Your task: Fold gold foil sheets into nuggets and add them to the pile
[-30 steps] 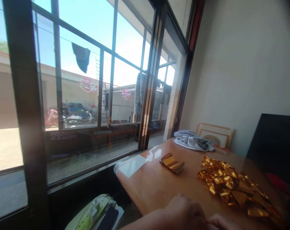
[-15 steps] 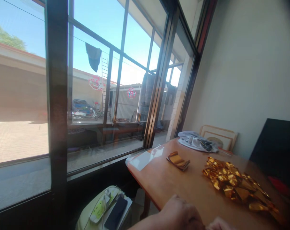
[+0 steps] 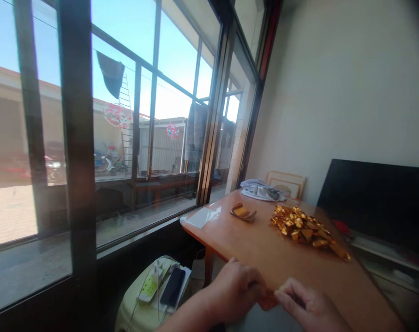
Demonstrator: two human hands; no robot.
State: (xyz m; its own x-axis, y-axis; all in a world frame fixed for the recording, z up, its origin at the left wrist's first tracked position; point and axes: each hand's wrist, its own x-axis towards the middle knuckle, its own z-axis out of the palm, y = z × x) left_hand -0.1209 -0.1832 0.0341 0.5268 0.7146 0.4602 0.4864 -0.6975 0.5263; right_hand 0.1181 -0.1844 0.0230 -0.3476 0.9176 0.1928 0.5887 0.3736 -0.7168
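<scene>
My left hand (image 3: 235, 290) is closed in a pinch at the near edge of the wooden table (image 3: 251, 249). Facing it, my right hand (image 3: 304, 302) pinches with thumb and forefinger. A small orange-gold piece of paper (image 3: 267, 302) shows between the two sets of fingertips, mostly covered by them. Beyond my hands, toward the right side of the tabletop, lies a heap of shiny folded gold foil paper (image 3: 304, 228). A small curled stack of gold paper sheets (image 3: 243, 212) sits to the left of that heap.
Grey cloth (image 3: 261, 191) lies at the table's far end. Left of the table, a pale stool (image 3: 129, 302) bears a green power strip (image 3: 150, 286) and a phone (image 3: 173, 288). A large black screen (image 3: 375, 203) stands at right; windows (image 3: 154, 138) run along the left.
The view has swung right and the hands now show more fully, both pinching the orange-gold paper. The heap and the stack on the table look unchanged.
</scene>
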